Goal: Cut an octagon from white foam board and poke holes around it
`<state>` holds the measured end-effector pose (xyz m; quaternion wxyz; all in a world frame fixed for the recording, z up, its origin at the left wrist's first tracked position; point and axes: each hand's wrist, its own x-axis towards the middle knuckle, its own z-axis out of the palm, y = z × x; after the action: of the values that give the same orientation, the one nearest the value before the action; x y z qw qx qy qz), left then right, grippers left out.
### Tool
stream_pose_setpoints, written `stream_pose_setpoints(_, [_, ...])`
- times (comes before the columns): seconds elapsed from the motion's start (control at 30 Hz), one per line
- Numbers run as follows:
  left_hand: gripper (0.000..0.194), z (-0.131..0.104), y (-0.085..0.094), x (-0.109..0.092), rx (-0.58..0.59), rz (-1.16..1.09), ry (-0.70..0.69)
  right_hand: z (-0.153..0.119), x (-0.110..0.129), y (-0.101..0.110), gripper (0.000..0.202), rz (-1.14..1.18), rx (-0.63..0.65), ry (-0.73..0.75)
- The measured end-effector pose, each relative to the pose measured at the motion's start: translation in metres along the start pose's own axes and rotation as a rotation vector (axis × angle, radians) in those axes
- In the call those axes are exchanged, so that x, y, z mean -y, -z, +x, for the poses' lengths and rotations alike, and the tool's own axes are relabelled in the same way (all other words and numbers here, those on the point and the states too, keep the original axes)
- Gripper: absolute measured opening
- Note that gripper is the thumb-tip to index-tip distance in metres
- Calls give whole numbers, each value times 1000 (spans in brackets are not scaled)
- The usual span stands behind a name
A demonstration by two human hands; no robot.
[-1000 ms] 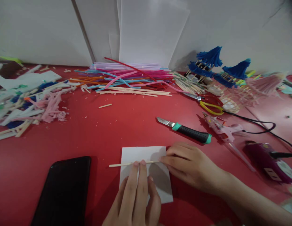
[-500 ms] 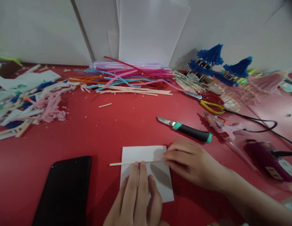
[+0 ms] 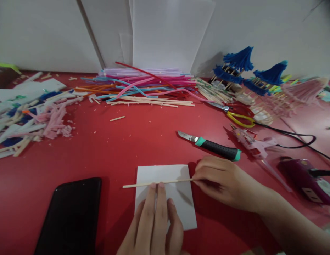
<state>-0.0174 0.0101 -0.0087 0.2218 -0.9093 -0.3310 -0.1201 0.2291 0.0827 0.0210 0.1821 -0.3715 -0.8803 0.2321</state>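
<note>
A thin wooden stick (image 3: 170, 182) lies crosswise over a square of white card (image 3: 163, 171) on the red table. Its left end sticks out past the card. Two stretched fingertips of my left hand (image 3: 155, 221) press the stick's middle down, with the palm low over the card's lower part. My right hand (image 3: 220, 182) pinches the stick's right end between thumb and fingers, just beyond the card's right edge. Above that hand lies a utility knife (image 3: 215, 147) with a black and green handle, its blade pointing left.
A black phone (image 3: 70, 216) lies at left. Paper and stick scraps (image 3: 48, 120) are heaped far left. Coloured pipe cleaners (image 3: 149, 83) lie along the wall. At right are yellow-handled scissors (image 3: 241, 122), a pink glue gun (image 3: 255, 143), a purple power strip (image 3: 305, 180) and blue paper umbrellas (image 3: 239, 60).
My right hand has slid slightly right along the stick, off the card's edge, so more of the stick shows. My left fingertips stay pressed on it.
</note>
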Motion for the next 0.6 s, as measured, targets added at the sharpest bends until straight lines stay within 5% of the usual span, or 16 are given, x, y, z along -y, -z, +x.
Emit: stream_pose_setpoints(0.6, [58, -1, -1, -1, 6, -16, 8, 0, 0, 0, 20, -23, 1, 3])
